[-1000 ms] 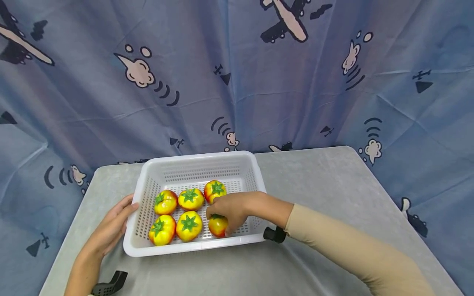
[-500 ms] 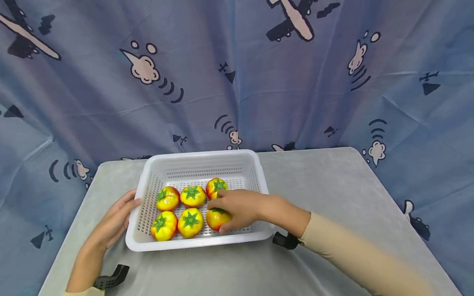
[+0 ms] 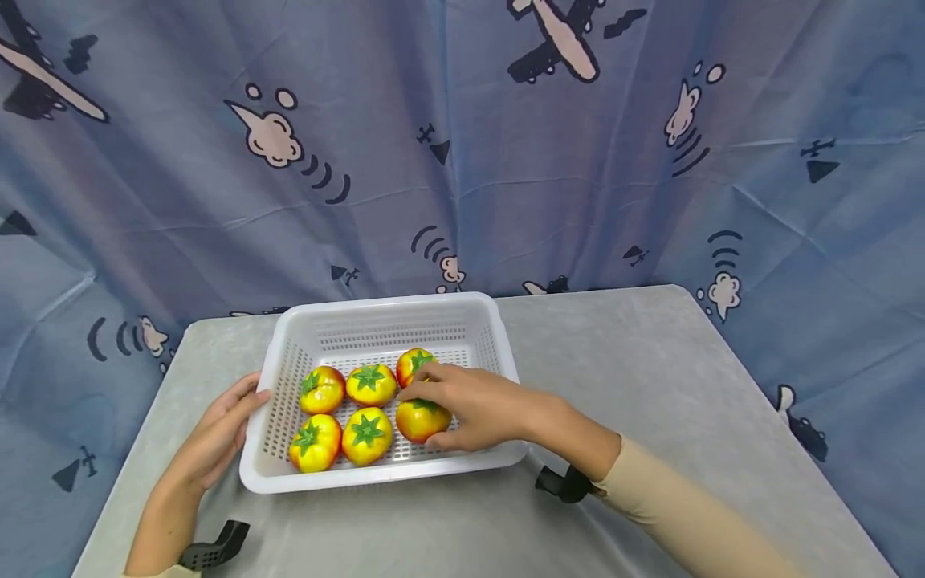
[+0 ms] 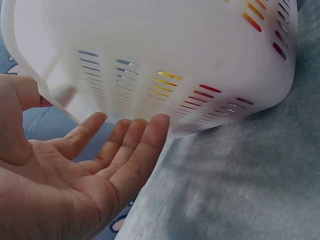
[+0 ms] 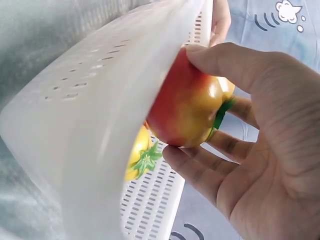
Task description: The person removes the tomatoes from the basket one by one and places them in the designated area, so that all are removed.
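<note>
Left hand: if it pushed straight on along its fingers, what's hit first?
Likely the outer side wall of the white basket; whether the left hand has fingertips on it is unclear.

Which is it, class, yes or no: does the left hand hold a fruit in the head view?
No: the left hand holds the end of the white basket, its thumb at the rim.

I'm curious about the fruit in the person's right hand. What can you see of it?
The fruit is round and glossy, red blending into yellow, with a green leafy cap; the shine looks like plastic. The right hand holds it between thumb and fingers, which partly hide it. It sits within the white basket, right end of the near row; whether it touches the floor is unclear.
</note>
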Motion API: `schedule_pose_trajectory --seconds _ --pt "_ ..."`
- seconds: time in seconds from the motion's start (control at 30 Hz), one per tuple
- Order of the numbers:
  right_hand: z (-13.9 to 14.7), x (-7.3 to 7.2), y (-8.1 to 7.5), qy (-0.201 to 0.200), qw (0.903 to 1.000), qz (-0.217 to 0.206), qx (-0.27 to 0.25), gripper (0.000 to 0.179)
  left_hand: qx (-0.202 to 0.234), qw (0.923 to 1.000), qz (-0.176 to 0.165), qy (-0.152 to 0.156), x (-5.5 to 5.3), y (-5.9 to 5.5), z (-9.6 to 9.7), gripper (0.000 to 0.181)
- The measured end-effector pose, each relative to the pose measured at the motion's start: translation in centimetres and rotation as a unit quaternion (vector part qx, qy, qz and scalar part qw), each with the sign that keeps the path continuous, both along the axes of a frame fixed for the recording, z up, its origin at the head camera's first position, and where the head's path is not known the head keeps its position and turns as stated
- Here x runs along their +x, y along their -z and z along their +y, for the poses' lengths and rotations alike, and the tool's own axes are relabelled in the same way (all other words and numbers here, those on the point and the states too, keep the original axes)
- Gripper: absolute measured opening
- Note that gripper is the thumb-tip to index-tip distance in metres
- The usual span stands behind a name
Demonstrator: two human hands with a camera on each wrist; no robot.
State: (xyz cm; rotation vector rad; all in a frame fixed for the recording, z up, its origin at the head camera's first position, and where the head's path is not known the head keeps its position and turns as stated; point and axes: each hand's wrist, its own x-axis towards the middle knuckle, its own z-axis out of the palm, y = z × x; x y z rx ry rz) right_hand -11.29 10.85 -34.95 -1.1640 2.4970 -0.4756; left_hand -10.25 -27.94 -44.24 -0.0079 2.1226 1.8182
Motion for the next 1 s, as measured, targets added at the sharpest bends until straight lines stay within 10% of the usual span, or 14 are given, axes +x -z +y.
schedule_pose_trajectory --seconds 1.0 --pt "4.5 -0.6 -0.5 0.108 0.9864 0.025 -0.121 0.059 0.026 0.9995 -0.015 -0.011 0.1 1.0 0.0 0.055"
